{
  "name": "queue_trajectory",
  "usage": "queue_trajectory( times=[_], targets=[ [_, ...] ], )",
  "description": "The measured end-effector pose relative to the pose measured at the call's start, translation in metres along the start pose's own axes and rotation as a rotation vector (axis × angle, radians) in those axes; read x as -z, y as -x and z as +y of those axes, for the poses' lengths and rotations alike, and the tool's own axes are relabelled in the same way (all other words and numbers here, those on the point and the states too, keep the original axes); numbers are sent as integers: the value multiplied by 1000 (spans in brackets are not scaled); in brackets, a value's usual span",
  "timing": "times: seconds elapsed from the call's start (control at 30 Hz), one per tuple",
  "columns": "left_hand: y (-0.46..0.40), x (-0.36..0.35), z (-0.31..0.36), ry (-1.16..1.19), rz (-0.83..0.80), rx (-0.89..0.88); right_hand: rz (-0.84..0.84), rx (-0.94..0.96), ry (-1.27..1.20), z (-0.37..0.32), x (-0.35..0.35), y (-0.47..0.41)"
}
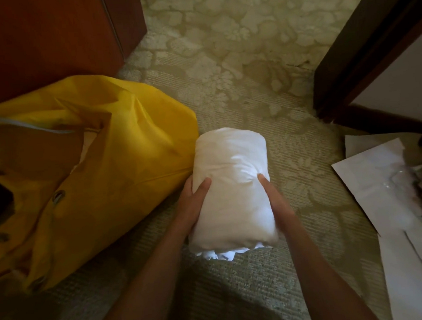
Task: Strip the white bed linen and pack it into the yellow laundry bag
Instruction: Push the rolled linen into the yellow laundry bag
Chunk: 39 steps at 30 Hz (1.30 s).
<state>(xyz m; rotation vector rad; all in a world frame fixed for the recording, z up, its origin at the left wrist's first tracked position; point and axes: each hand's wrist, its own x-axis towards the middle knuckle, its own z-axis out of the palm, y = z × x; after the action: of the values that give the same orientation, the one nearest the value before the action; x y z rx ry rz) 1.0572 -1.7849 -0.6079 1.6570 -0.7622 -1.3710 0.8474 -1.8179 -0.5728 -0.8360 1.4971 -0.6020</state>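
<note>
A tight roll of white bed linen [231, 183] is held over the patterned carpet in the middle of the view. My left hand [191, 205] grips its left side with the thumb on top. My right hand [276, 198] grips its right side the same way; the fingers of both are hidden under the roll. The yellow laundry bag [106, 166] lies slumped on the floor just left of the roll, its mouth open toward me with metal eyelets along the rim and a grey cord across the top.
A reddish wooden cabinet [49, 41] stands behind the bag at the upper left. A dark wooden door frame [361, 56] rises at the upper right. More white linen [393, 210] lies spread on the floor at the right edge. Patterned carpet [223, 60] stretches ahead.
</note>
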Motion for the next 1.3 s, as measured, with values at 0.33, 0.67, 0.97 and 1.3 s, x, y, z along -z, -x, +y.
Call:
queue_trajectory(
  times=[0.33, 0.67, 0.97, 1.3],
  targets=[
    [6, -2, 34, -266, 79, -84, 307, 367, 501, -44, -20, 22],
    [49, 85, 142, -350, 325, -408, 83, 681, 532, -105, -122, 64],
    [77, 208, 152, -497, 364, -200, -135, 682, 610, -145, -223, 71],
    [64, 255, 83, -430, 236, 22, -441, 1040, 1258, -160, -299, 30]
  ],
)
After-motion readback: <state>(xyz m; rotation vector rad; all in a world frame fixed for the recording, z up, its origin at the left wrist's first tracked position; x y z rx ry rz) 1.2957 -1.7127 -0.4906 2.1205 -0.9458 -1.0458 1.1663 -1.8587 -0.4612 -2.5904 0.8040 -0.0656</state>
